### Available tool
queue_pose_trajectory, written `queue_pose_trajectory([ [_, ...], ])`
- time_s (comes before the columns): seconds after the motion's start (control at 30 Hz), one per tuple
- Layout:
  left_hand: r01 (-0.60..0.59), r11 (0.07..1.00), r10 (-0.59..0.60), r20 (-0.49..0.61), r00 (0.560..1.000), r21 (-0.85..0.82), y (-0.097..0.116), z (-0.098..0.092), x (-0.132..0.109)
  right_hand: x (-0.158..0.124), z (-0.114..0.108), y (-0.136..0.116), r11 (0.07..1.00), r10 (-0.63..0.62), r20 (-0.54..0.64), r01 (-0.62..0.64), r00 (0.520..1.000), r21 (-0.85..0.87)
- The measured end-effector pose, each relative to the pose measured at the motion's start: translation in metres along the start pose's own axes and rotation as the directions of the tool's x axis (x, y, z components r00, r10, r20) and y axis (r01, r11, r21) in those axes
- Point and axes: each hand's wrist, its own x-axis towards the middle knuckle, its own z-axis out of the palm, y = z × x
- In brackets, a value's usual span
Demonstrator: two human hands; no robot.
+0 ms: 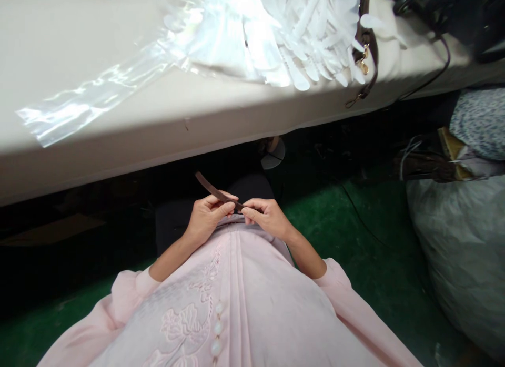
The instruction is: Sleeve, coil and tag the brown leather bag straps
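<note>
A narrow dark brown strap (209, 186) is held between my two hands, close in front of my waist. My left hand (209, 213) pinches it with thumb and fingers, and a free end sticks out up and to the left. Just to the right, my right hand (266, 215) pinches the strap's other part, its fingertips close to the left hand's. How far the strap runs inside the right fingers is hidden. The small details between the fingertips are too dark to make out.
The cloth-covered table (98, 130) bears clear plastic sleeves (232, 41), several translucent strips (311, 36) and brown straps with gold clasps (365, 62). A large translucent bag (461, 241) stands at the right on the green floor (327, 230), below a patterned cloth bundle (481, 122).
</note>
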Motion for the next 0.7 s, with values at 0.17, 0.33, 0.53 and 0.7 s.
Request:
queue_pose_trajectory([
  [0.17,0.007,0.999,-0.007,0.010,1.000,0.036,0.005,0.002,-0.004,0.005,0.006,0.000,0.997,-0.008,0.038,0.005,0.999,0.072],
  [0.33,0.005,0.996,-0.011,-0.068,0.998,-0.086,-0.001,-0.005,0.001,0.004,-0.006,-0.001,0.988,0.003,0.086,-0.017,0.996,0.156],
  [0.53,-0.002,0.932,-0.008,-0.024,1.000,-0.363,0.012,-0.006,0.011,-0.004,-0.029,0.017,0.979,0.109,0.004,-0.108,0.994,0.172],
  [0.7,-0.119,0.924,0.133,0.015,0.991,-0.365,0.044,-0.015,0.011,-0.009,-0.043,0.041,0.980,0.161,-0.055,-0.166,0.985,-0.106],
])
